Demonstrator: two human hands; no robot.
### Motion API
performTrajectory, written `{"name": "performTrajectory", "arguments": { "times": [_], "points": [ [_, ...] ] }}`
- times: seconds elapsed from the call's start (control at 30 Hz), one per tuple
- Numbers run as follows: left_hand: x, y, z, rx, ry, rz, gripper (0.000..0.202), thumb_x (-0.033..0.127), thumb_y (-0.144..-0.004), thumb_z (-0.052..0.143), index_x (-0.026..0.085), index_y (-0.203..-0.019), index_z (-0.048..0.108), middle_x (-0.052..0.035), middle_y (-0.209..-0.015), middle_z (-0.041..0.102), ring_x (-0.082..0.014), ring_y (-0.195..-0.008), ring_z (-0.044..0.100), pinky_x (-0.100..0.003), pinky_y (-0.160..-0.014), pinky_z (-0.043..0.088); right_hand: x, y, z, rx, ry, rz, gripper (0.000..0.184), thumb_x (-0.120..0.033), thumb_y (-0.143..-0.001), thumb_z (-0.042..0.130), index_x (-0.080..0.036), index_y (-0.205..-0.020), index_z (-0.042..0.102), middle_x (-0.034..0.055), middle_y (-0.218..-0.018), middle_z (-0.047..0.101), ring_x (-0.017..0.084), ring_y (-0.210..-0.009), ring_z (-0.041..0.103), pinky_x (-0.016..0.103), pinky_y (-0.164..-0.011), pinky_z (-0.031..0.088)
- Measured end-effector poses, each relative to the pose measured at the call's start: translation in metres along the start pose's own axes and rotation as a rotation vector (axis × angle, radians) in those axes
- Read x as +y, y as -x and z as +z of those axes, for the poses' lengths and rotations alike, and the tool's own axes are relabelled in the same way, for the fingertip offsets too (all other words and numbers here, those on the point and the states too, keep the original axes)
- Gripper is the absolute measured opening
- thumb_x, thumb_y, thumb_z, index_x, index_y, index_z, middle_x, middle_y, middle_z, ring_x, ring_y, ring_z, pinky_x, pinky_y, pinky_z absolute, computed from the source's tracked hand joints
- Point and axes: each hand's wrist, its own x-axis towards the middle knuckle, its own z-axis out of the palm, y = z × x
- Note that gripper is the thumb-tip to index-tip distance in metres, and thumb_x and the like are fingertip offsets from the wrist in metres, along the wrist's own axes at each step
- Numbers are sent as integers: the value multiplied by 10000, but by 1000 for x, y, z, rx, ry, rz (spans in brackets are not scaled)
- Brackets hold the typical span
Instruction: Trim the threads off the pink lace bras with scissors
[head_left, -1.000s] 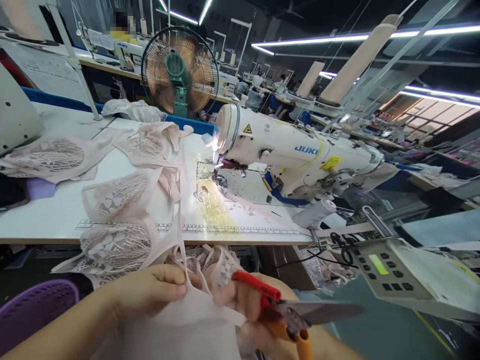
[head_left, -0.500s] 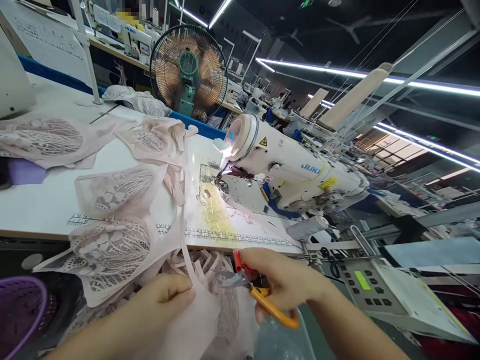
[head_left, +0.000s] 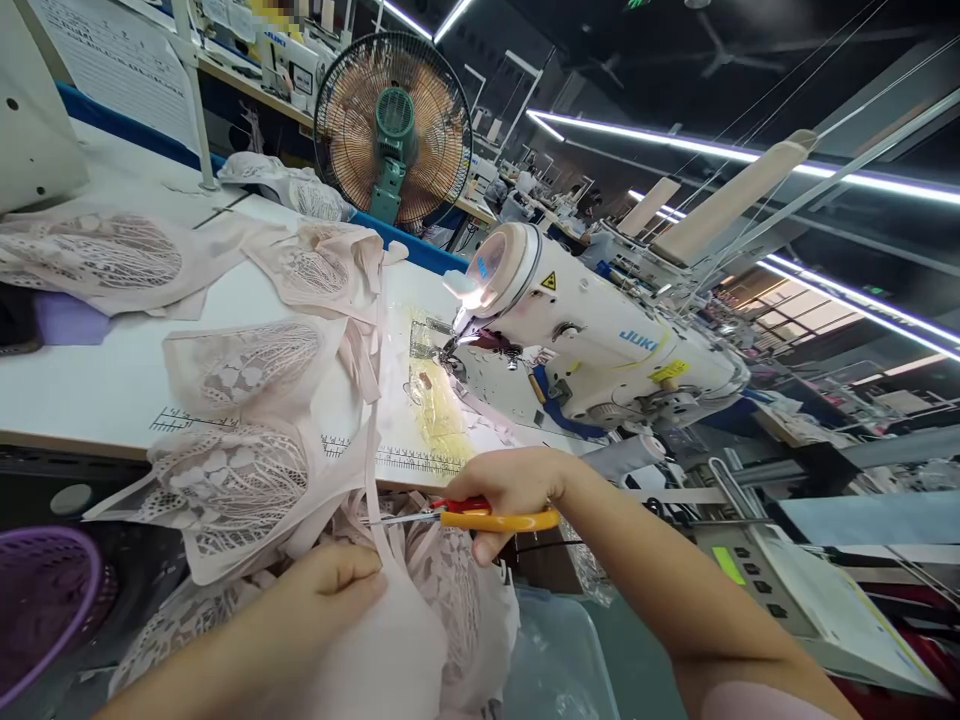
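Note:
My left hand (head_left: 330, 585) pinches the edge of a pale pink bra (head_left: 401, 630) hanging over the table's front edge. A narrow pink strap (head_left: 371, 450) runs from there up onto the tabletop. My right hand (head_left: 517, 485) is closed around scissors (head_left: 506, 521) with red and orange handles. Their blades point left and reach the strap just above my left fingers; whether fabric lies between the blades I cannot tell. Lace bra cups (head_left: 244, 475) spread on the table to the left, and more lace hangs below the edge.
A white sewing machine (head_left: 592, 310) stands lit on the table behind my right hand. Ruler marks (head_left: 420, 460) run along the front edge. A purple basket (head_left: 94, 560) is at lower left, a clear plastic bin (head_left: 559, 650) below, a control box (head_left: 817, 620) at right, a fan (head_left: 394, 125) behind.
My right hand has moved up and turned, bringing the scissors from pointing obliquely beside the strap to level across it. My left hand keeps its pinch. The view has shifted slightly.

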Motion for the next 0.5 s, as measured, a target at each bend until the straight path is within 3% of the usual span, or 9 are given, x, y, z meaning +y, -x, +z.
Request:
{"name": "performTrajectory", "arguments": {
  "times": [0.13,0.3,0.37,0.5],
  "points": [
    [0,1,-2,-1,10,4,372,504,-765,448,222,-556,327,53,-603,307,-122,-584,284,-249,-546,244,-2,-3,-5,38,29,-7,535,-657,-559,723,-188,-581,466,-61,-536,392,91,-510,344,223,-470,290],
    [5,6,-4,32,-70,-10,351,494,-787,439,210,-584,397,32,-630,392,-140,-622,376,-255,-591,335,10,-1,1,216,-71,-47,524,-650,-621,686,-170,-566,483,-65,-523,356,82,-510,327,219,-477,274],
    [9,9,-5,77,-144,45,350,485,-825,407,202,-626,460,11,-659,469,-156,-654,442,-257,-617,372,16,1,12,326,-228,-112,513,-651,-646,669,-160,-651,518,-50,-578,432,91,-547,389,220,-512,322],
    [23,14,-4,218,-368,194,376,473,-841,417,219,-581,511,1,-599,551,-166,-588,509,-254,-558,396,19,-1,51,505,-610,-401,543,-672,-653,646,-169,-784,488,27,-801,576,142,-724,531,252,-635,427]
  ]
}}
